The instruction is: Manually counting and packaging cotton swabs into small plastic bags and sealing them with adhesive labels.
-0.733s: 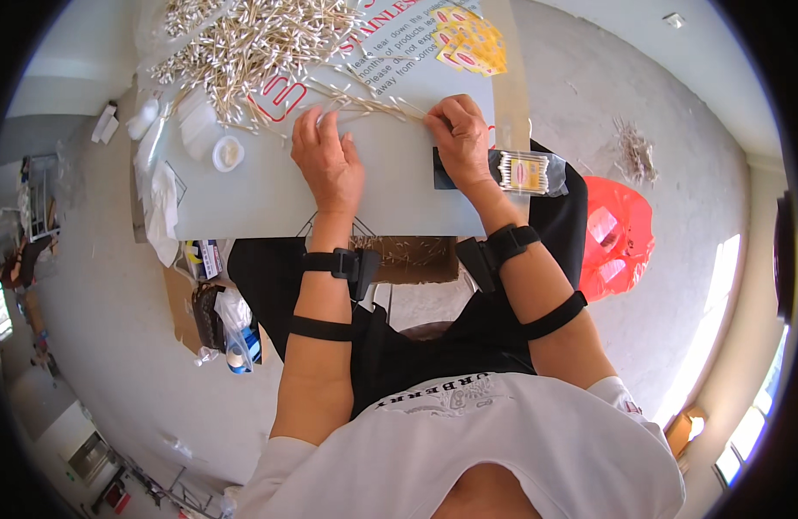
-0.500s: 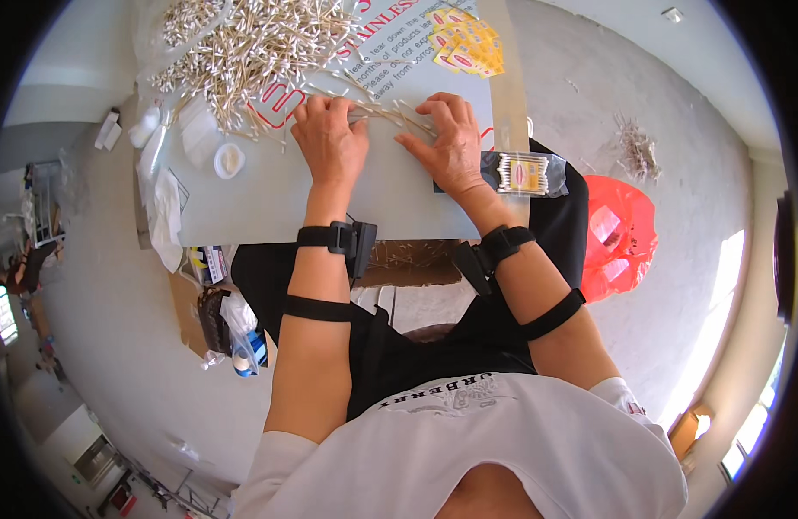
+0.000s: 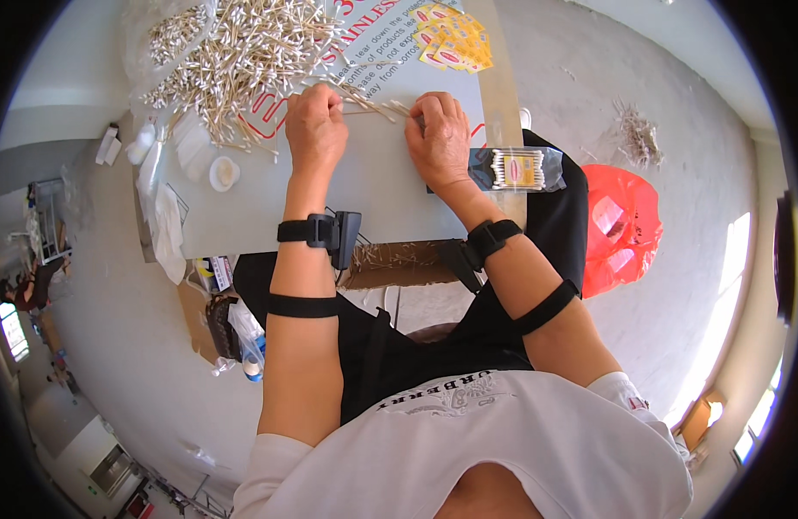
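My left hand (image 3: pixel 317 130) is closed, its fingers curled down on the sheet-covered tabletop at the near side of a big heap of cotton swabs (image 3: pixel 252 60). My right hand (image 3: pixel 440 138) rests to the right of it, fingers bent under and closed too. Whatever either hand pinches is hidden by the fingers. Several loose cotton swabs (image 3: pixel 364 93) lie between the hands, some with tips close to the right fingers. By my right wrist lies a clear bag of cotton swabs with a yellow card (image 3: pixel 518 169).
Small yellow cards (image 3: pixel 451 39) lie spread at the table's far right. A round white tub (image 3: pixel 224 173) stands left of my left wrist, beside crumpled clear plastic (image 3: pixel 167 221). Under the table edge is an open box with swabs (image 3: pixel 399 264). A red plastic bag (image 3: pixel 622 229) sits on the floor.
My hands have drawn slightly apart, and the fingers of both have curled in more. The swabs that stretched between them now lie farther from my right thumb. The view has shifted a little.
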